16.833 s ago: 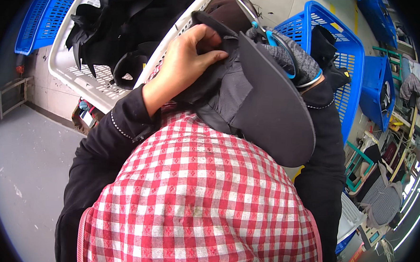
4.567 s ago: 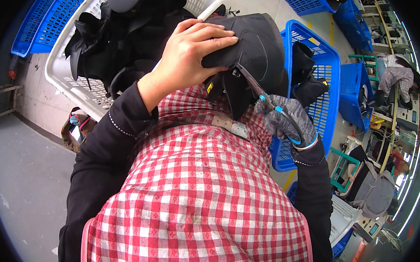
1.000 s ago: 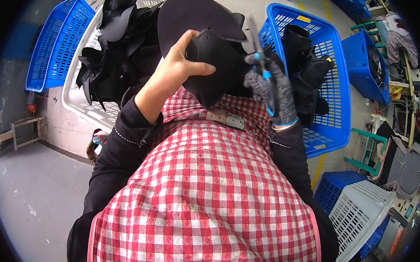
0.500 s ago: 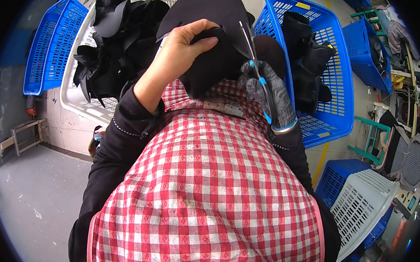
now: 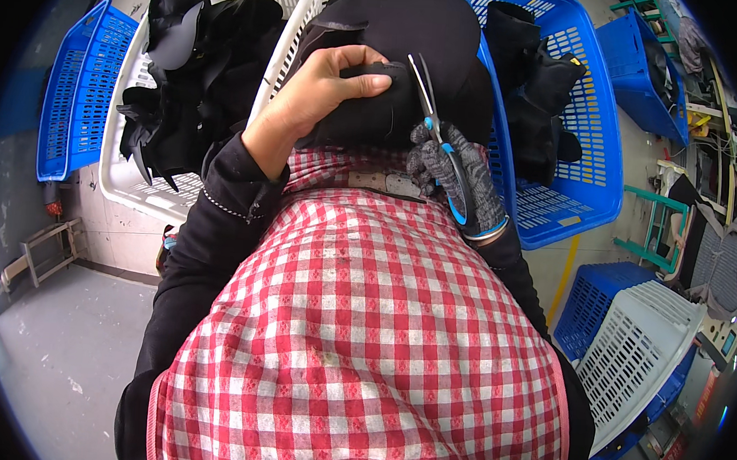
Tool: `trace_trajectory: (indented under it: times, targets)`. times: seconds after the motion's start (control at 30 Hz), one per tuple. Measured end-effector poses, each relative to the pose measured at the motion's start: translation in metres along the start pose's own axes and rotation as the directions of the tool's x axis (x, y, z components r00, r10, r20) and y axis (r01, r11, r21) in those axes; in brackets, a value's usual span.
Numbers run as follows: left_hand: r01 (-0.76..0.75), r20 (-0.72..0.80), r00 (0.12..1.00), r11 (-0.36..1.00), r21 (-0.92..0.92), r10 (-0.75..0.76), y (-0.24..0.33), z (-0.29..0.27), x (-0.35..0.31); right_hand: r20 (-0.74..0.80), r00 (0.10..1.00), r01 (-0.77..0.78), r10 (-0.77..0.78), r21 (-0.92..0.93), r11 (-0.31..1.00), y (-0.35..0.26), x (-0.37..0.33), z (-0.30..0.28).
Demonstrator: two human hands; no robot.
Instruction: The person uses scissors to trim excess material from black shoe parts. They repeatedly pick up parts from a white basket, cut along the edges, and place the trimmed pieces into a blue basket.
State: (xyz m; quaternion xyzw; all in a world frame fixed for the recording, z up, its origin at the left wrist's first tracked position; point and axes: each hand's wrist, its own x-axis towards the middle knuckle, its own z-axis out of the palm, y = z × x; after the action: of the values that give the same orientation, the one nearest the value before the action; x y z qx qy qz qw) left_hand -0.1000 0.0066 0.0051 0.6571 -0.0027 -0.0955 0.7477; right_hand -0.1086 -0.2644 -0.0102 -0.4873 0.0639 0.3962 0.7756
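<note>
Across my lap lies a large black piece of soft sheet material (image 5: 433,29) with a broad rounded end. My bare left hand (image 5: 330,90) pinches a folded edge of it between thumb and fingers. In my right hand (image 5: 463,181), which wears a grey knit glove, is a pair of scissors (image 5: 430,121) with blue-and-black handles. The scissor blades are parted and point upward, just right of the pinched fold. Whether the blades touch the material, I cannot tell.
A white crate (image 5: 141,197) of black pieces stands on the left, beside a blue crate (image 5: 84,90). Close on the right is another blue crate (image 5: 594,142) holding black pieces. Stacked crates (image 5: 646,344) sit lower right. My checked apron (image 5: 355,329) covers my lap.
My left hand and the pinched edge have shifted slightly right and down. The scissors have moved left and down, closer to my left fingers. The black piece has turned and spread out.
</note>
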Motion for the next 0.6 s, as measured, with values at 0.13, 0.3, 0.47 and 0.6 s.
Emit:
trace_trajectory:
  times: [0.13,0.3,0.47,0.6]
  targets:
    - [-0.025,0.0,1.0,0.985,-0.168,0.025,-0.008,-0.001,0.001,0.093,0.996,0.019,-0.011,-0.083,0.996,0.001,0.004,-0.001]
    - [0.042,0.003,0.999,0.954,-0.297,-0.043,-0.013,-0.002,0.002,0.108,0.976,-0.212,0.187,0.328,0.92,0.001,0.012,0.0]
    - [0.03,0.016,1.0,0.908,-0.418,-0.025,-0.023,-0.001,0.001,0.23,0.942,-0.32,0.243,0.406,0.856,-0.003,0.017,-0.005]
    - [0.025,0.041,0.999,0.896,-0.443,-0.007,-0.025,0.002,0.001,0.06,0.978,-0.206,0.198,0.27,0.941,-0.002,0.01,0.001]
